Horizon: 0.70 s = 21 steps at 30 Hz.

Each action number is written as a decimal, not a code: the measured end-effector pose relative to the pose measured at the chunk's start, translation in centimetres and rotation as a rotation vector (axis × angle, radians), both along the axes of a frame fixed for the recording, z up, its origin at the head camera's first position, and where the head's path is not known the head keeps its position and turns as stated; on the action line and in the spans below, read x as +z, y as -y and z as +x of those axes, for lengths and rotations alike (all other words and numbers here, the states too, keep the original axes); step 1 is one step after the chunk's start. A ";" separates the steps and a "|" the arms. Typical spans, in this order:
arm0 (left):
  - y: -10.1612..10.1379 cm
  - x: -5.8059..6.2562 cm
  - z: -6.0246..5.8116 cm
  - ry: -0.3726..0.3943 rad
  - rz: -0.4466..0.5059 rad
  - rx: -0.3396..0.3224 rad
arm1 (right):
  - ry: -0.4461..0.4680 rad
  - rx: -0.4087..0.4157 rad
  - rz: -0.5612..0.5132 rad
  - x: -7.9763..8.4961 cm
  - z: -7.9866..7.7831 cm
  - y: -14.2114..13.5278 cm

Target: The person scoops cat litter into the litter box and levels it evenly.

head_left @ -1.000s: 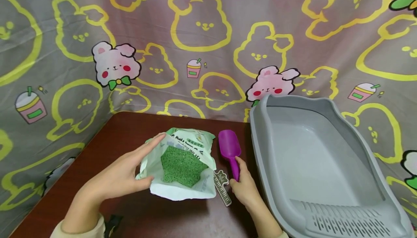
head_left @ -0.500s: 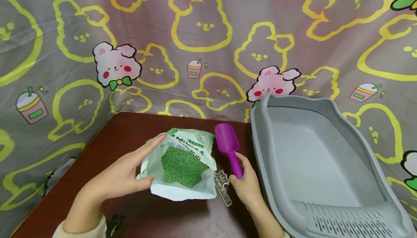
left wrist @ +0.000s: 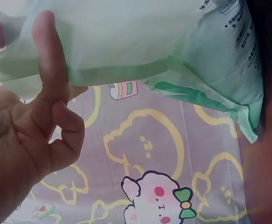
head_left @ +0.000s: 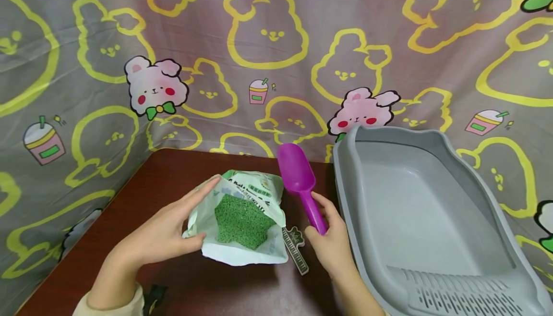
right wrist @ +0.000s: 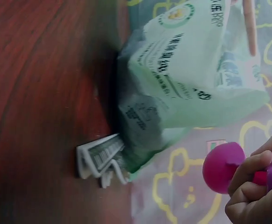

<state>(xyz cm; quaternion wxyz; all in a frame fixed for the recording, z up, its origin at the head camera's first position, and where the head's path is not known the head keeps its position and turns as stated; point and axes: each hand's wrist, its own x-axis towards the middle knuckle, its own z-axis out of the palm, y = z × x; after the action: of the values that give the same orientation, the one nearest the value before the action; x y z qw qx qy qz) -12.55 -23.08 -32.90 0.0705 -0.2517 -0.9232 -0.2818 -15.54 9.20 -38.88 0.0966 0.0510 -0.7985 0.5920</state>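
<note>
An upright bag of cat litter (head_left: 255, 186) stands with its mouth toward me, showing green pellets (head_left: 244, 222) inside. My left hand (head_left: 162, 229) holds the left side of its mouth, thumb at the near rim and a finger at the far rim. From the left wrist view, a straight finger (left wrist: 51, 51) lies along the outside of the bag. My right hand (head_left: 330, 239) grips the handle of a purple scoop (head_left: 295, 169), raised between the bag and the grey litter box (head_left: 421, 200). Nothing is in the scoop's bowl. The right wrist view shows the fingers curled round the handle.
A small flat piece with a striped, ruler-like face (head_left: 295, 251) lies right of the bag. The litter box fills the right side, its slotted ledge (head_left: 466, 301) nearest me. A dark object (head_left: 154, 297) sits by the left sleeve. Patterned cloth (head_left: 276, 42) hangs behind the table (head_left: 173, 167).
My right hand has lifted the scoop, its bowl moving up and slightly left toward the bag's far right corner. The left hand and the bag have stayed nearly still.
</note>
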 end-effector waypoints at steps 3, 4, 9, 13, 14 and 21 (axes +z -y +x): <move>-0.1 0.0 0.0 0.002 0.000 0.009 | -0.023 0.028 -0.035 0.5 0.4 -0.3; -0.1 0.0 0.0 0.000 -0.002 0.011 | -0.034 0.038 -0.045 0.7 0.6 -0.4; -0.2 -0.2 -0.1 -0.020 -0.003 0.022 | -0.116 0.097 -0.027 1.5 1.7 -1.2; -0.4 -0.7 -0.3 -0.028 0.027 0.018 | -0.140 0.137 -0.010 1.8 2.1 -1.6; -0.5 -0.8 -0.4 -0.029 0.034 0.015 | -0.133 0.142 -0.012 1.8 2.1 -1.7; -0.3 -0.7 -0.5 -0.033 0.022 -0.015 | -0.135 0.164 -0.020 1.6 2.4 -2.1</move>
<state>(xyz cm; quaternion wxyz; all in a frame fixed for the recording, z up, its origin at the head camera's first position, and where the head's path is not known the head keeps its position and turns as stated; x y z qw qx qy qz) -13.01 -22.83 -33.58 0.0862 -0.2623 -0.9169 -0.2880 -13.17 11.30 -37.24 0.1020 0.1550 -0.7773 0.6011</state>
